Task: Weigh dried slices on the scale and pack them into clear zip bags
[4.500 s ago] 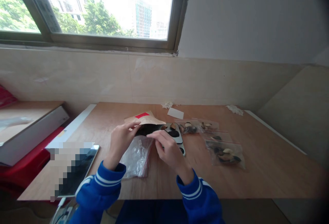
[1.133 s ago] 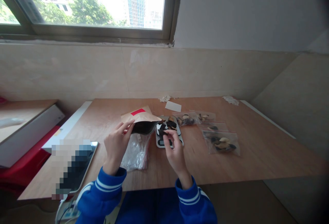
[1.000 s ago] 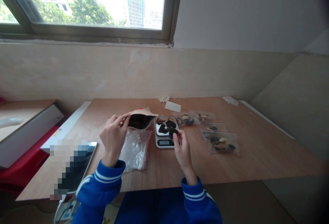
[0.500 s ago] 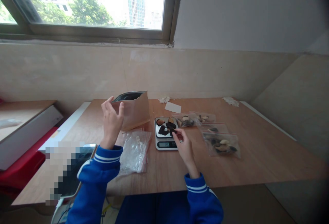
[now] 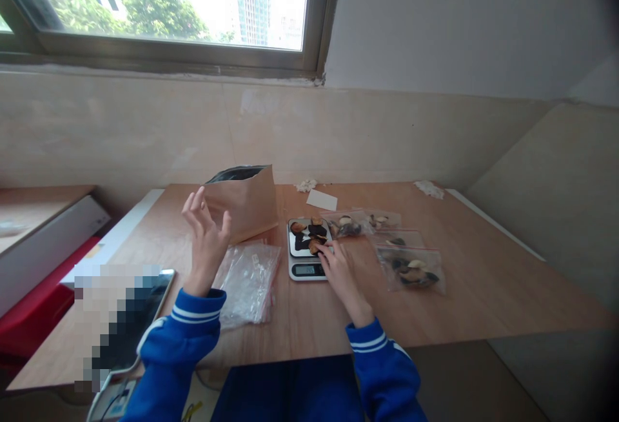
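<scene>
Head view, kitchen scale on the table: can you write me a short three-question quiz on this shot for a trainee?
1. Which is nearest the kitchen scale: the left hand or the right hand?
2. True or false: the clear plastic bag lies on top of the scale.
3. What lies on the scale? A) dark and tan pieces; B) a phone; C) a paper bag.

Key: 1. right hand; 2. false, it lies on the table beside the scale; 3. A.

Tiled wall (image 5: 145, 131) w/ window (image 5: 169, 15) above, trees (image 5: 155, 9) & bldg (image 5: 251, 9) outside
</scene>
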Available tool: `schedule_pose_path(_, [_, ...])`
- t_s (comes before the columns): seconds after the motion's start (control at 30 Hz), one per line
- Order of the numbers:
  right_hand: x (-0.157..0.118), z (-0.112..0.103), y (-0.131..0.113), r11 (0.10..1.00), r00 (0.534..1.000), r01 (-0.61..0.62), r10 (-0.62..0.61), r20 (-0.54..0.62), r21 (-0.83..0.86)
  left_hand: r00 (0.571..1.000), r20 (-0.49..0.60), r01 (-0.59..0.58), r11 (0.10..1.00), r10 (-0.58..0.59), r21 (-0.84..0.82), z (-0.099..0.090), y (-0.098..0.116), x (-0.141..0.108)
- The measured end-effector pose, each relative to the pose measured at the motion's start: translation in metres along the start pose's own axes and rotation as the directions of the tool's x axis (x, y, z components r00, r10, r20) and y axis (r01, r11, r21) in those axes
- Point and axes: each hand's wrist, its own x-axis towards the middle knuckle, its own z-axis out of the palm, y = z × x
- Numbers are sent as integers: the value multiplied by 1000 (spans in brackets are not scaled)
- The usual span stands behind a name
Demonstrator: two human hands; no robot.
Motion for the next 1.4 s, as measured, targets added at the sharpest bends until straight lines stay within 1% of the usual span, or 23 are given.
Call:
schedule_pose_path(0.1, [-7, -8, -3, 994, 999, -26, 28, -20, 107, 999, -54, 9, 999, -6, 45, -5, 4, -11])
schedule_pose_path(0.17, [-14, -15, -3, 983, 996, -67, 74, -40, 169, 994, -93, 58, 996, -51, 66, -8, 10, -25])
schedule_pose_path(0.23, [-24, -21, -2, 971, 988, -117, 135, -72, 209, 990, -77, 124, 990, -119, 70, -9, 16, -44])
schedule_pose_path(0.27, [-29, -22, -1, 964, 983, -140, 162, -83, 225, 988, -30, 152, 986, -150, 67, -8, 18, -55])
schedule_pose_path(0.3, [-34, -23, 1, 957, 978, -160, 187, -91, 241, 982, 53, 177, 982, -180, 64, -6, 19, -66])
schedule_pose_path(0.33, [-39, -23, 2, 949, 974, -178, 208, -93, 259, 967, 146, 201, 978, -208, 61, -3, 19, -78])
schedule_pose_path(0.4, [-48, -21, 4, 932, 967, -207, 241, -80, 298, 920, 328, 210, 976, -214, 49, 6, 18, -102])
schedule_pose_path(0.47, [-56, -18, 6, 917, 962, -226, 262, -70, 328, 872, 452, 199, 980, -188, 24, 14, 15, -121])
schedule_pose_path(0.5, [-60, -17, 6, 912, 959, -236, 274, -71, 336, 850, 492, 199, 980, -186, 25, 17, 14, -128])
schedule_pose_path(0.53, [-63, -17, 7, 907, 955, -246, 287, -74, 343, 838, 512, 198, 980, -185, 31, 19, 13, -134])
schedule_pose_path(0.6, [-68, -16, 8, 896, 945, -271, 318, -82, 350, 829, 527, 189, 981, -186, 48, 22, 12, -140])
schedule_pose_path(0.7, [-71, -16, 8, 881, 932, -301, 352, -81, 364, 824, 539, 166, 984, -175, 66, 22, 10, -141])
schedule_pose_path(0.77, [-67, -18, 7, 878, 934, -292, 347, -84, 378, 815, 552, 159, 984, -174, 76, 22, 8, -141])
schedule_pose_path(0.83, [-54, -20, 8, 885, 946, -256, 312, -88, 390, 814, 555, 148, 985, -169, 84, 23, 6, -142])
schedule_pose_path(0.87, [-43, -21, 9, 891, 955, -229, 283, -86, 391, 815, 555, 140, 986, -165, 88, 23, 5, -142])
schedule_pose_path(0.93, [-12, -23, 14, 907, 975, -167, 209, -69, 387, 816, 556, 127, 987, -158, 94, 24, 5, -144])
schedule_pose_path(1.0, [26, -20, 23, 914, 990, -116, 140, -34, 389, 816, 557, 120, 988, -153, 95, 24, 5, -144])
schedule_pose_path(1.07, [65, -13, 33, 913, 992, -123, 115, 42, 390, 817, 557, 119, 989, -150, 92, 23, 6, -144])
schedule_pose_path(1.13, [97, -2, 43, 903, 975, -181, 113, 191, 390, 819, 554, 126, 988, -151, 84, 22, 7, -143])
schedule_pose_path(1.17, [108, 3, 47, 899, 964, -200, 109, 243, 391, 820, 552, 131, 988, -153, 79, 22, 7, -143])
schedule_pose_path(1.23, [122, 14, 53, 889, 946, -219, 92, 311, 402, 824, 545, 139, 988, -155, 70, 23, 7, -144])
schedule_pose_path(1.3, [128, 22, 58, 878, 939, -223, 78, 334, 424, 830, 537, 136, 989, -148, 63, 23, 6, -144])
schedule_pose_path(1.4, [132, 24, 64, 858, 949, -234, 98, 301, 458, 836, 532, 127, 990, -138, 57, 24, 5, -145])
